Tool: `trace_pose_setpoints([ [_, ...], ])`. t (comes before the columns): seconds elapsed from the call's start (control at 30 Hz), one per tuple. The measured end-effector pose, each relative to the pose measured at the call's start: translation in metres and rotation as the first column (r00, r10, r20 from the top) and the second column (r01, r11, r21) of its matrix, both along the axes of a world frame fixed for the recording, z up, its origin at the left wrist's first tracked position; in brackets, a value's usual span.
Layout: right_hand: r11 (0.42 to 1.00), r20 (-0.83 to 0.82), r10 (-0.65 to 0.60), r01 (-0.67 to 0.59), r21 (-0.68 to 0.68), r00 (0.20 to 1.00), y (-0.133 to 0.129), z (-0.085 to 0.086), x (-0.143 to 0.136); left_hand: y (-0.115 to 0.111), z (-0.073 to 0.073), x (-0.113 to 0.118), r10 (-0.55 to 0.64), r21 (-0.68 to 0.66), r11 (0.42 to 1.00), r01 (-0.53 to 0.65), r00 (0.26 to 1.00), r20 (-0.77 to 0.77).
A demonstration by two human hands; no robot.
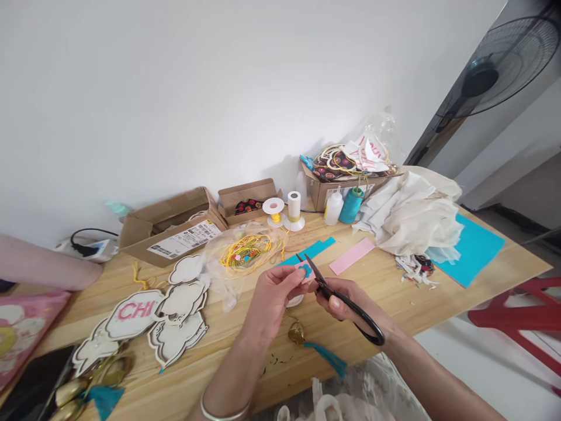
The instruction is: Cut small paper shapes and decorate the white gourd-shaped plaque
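Note:
My left hand (279, 289) pinches a small pink felt piece (310, 276) that bears a blue flower shape (304, 270). In my right hand (339, 298) is a pair of black-handled scissors (357, 313). Their blades are parted and point up and left, right beside the felt piece; whether they touch it I cannot tell. Behind my hands lie a blue felt strip (322, 249) and a pink felt strip (352, 256). Below them on the table rests a gold bell (296, 333) with a teal tassel (328, 356).
Cardboard boxes (175, 234) line the wall, with thread spools (274, 211), a glue bottle (333, 208) and a teal thread cone (351, 206). White fabric (421, 216) heaps over a blue sheet (477, 251) at right. Shaped wooden plaques (179, 333) lie at left. A plastic bag (350, 392) hangs below the edge.

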State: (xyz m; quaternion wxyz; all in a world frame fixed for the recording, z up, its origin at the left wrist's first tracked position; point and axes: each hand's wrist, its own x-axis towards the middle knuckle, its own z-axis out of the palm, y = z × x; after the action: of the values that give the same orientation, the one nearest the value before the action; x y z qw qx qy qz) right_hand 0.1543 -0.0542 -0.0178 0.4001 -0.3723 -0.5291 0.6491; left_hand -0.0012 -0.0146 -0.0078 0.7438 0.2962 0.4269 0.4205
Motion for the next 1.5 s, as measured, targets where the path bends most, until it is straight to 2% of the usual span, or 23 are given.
trace_pose_setpoints([
  [0.13,1.0,-0.001,-0.024,0.024,-0.019,1.0,0.0,0.0,-0.002,-0.001,0.001,0.001,0.004,-0.019,1.0,-0.004,1.0,0.003],
  [0.3,0.999,0.012,-0.053,0.053,0.002,0.999,0.001,-0.012,-0.004,-0.003,0.002,0.003,0.009,-0.022,1.0,-0.009,1.0,-0.014],
  [0.53,1.0,-0.059,-0.021,0.021,-0.002,0.998,0.001,-0.02,-0.005,-0.007,0.001,0.005,0.033,-0.026,0.999,-0.034,0.997,-0.064],
  [0.63,0.999,-0.092,-0.048,0.045,-0.029,0.995,0.001,-0.023,-0.008,-0.007,0.002,0.006,0.059,-0.024,0.998,-0.061,0.995,-0.084],
  [0.83,0.993,-0.067,-0.116,0.114,-0.036,0.991,-0.002,-0.032,-0.013,-0.01,0.003,0.008,0.096,0.049,0.995,-0.089,0.978,-0.187],
  [1.27,0.98,-0.031,-0.194,0.193,-0.042,0.98,-0.002,-0.028,-0.015,-0.01,0.002,0.013,0.147,0.022,0.989,-0.145,0.975,-0.169],
  [1.5,0.979,-0.028,-0.203,0.203,-0.024,0.979,-0.004,-0.031,-0.017,-0.011,0.003,0.014,0.161,0.008,0.987,-0.161,0.975,-0.156],
])
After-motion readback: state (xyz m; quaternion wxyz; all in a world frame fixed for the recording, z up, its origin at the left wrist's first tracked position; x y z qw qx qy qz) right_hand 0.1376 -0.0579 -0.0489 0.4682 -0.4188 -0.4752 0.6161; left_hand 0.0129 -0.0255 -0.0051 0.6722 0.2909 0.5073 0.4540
